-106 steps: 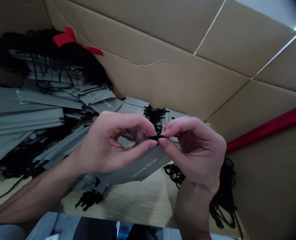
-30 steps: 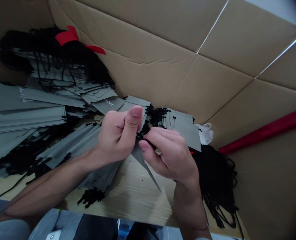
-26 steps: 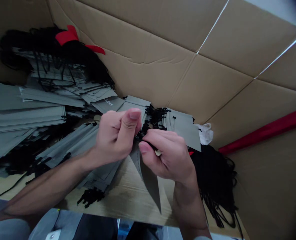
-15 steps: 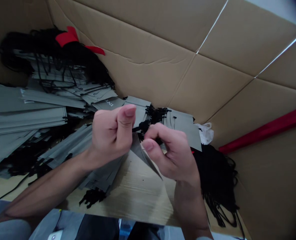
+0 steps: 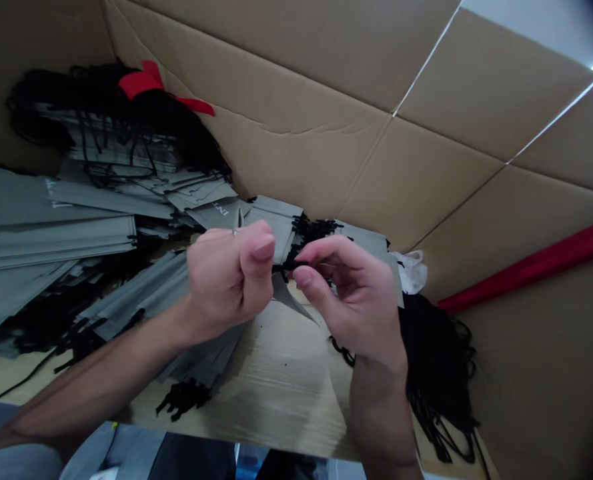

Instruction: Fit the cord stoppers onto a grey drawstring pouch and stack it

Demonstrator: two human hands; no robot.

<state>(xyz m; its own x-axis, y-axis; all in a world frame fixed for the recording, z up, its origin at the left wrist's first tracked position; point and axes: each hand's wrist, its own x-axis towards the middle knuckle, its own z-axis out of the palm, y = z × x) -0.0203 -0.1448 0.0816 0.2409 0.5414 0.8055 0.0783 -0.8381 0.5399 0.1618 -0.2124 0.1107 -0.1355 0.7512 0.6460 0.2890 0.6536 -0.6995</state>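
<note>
Gray sheet, one, clamped in left hand; visible part's long axis ten-to-four, tip toward four o'clock. Black cord, one, pinched in right hand.

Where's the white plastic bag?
Head view, right of centre: the white plastic bag sits just behind the black cord pile, beside the gray panels.

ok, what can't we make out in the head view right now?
All in the head view:
Black cord: the part inside the left hand, hidden by its curled fingers.
Held gray sheet: much of it, hidden behind the hands.
Right-side black cord bundle: partly hidden by the right forearm.
Left-side gray sheet stack: cut off by the left edge.
Red strip: cut off by the right edge.
</note>
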